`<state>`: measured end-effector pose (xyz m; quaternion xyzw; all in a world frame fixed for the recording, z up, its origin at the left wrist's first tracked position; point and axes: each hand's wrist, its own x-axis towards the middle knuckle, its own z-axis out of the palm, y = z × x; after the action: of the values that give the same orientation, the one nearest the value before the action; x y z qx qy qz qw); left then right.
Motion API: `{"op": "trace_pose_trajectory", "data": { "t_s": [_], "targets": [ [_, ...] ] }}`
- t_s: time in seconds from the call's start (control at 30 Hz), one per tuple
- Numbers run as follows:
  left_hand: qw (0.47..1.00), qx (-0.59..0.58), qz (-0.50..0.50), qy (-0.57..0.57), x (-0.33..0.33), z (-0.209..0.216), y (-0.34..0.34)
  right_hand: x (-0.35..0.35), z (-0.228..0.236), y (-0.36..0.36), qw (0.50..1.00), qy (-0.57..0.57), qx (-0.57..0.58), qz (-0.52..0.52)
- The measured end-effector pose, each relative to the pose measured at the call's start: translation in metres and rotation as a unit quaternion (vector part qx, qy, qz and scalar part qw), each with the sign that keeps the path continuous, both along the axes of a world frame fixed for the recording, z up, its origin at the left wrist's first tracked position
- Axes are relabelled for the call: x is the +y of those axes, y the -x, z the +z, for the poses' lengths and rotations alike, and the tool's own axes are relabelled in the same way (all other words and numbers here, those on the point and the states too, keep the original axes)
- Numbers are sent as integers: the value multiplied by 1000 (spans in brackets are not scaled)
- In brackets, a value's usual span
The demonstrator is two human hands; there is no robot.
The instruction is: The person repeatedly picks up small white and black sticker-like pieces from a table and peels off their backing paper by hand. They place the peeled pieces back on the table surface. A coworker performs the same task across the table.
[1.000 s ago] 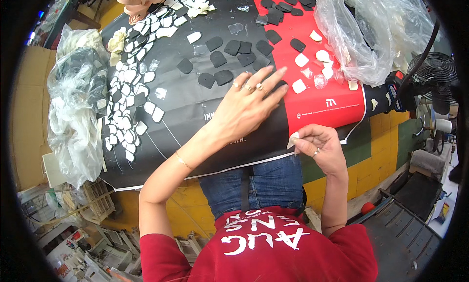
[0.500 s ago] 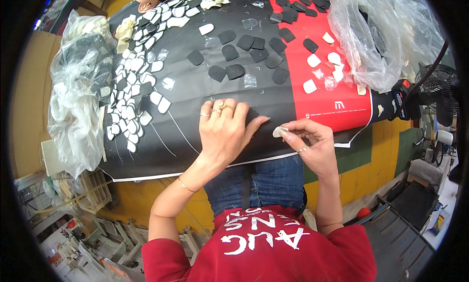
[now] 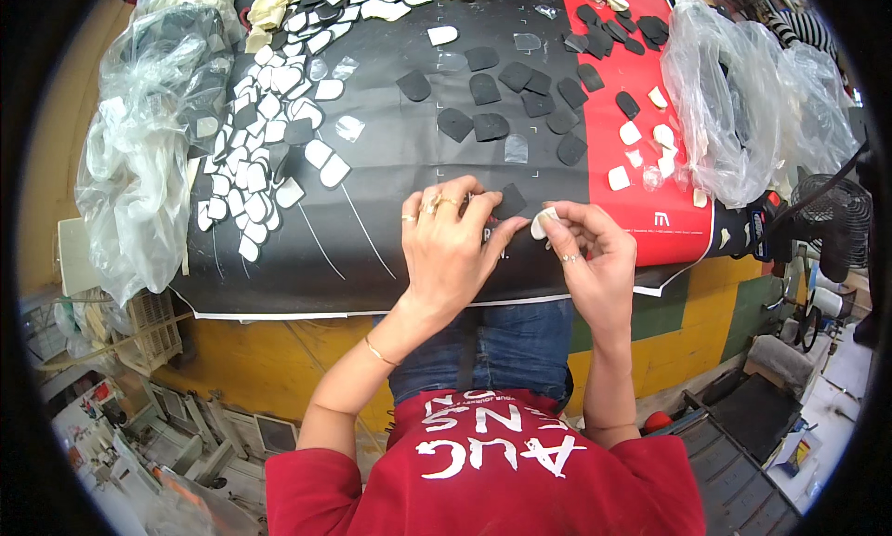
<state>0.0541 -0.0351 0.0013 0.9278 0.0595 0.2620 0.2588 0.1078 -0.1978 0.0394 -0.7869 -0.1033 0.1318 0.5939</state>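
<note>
My right hand (image 3: 595,248) pinches a small off-white, rounded piece (image 3: 542,222) between thumb and fingertips, close above the black mat (image 3: 372,220). Just left of it, my left hand (image 3: 446,243) rests palm down with its fingers bent onto the mat and its thumb stretched toward the off-white piece. Beside the left index finger lies a dark flat pad (image 3: 510,202), partly covered by that hand. Farther back are several loose black pads with one rounded end, such as a black pad (image 3: 491,126). What lies under the left palm is hidden.
White pads with dark edges (image 3: 255,176) are heaped on the left. Clear plastic bags (image 3: 139,164) (image 3: 725,99) flank both sides. Off-white scraps (image 3: 619,177) lie on the red strip (image 3: 650,211). A small black fan (image 3: 822,211) stands at the right.
My right hand has come in toward the left hand, and the off-white piece is tilted more upright. The dark pad by my left index finger shows more. The whole view has shifted slightly.
</note>
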Motion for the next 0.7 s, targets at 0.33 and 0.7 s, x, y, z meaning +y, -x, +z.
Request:
{"op": "trace_pose_trajectory", "data": {
  "t_s": [0.33, 0.7],
  "targets": [
    [995, 9, -47, -92, 7, -9, 31, 36, -3, -15, 984, 126, -114, 56],
    [988, 19, -67, -138, 10, -11, 31, 41, -3, -10, 979, 152, -123, 63]
  ]
}}
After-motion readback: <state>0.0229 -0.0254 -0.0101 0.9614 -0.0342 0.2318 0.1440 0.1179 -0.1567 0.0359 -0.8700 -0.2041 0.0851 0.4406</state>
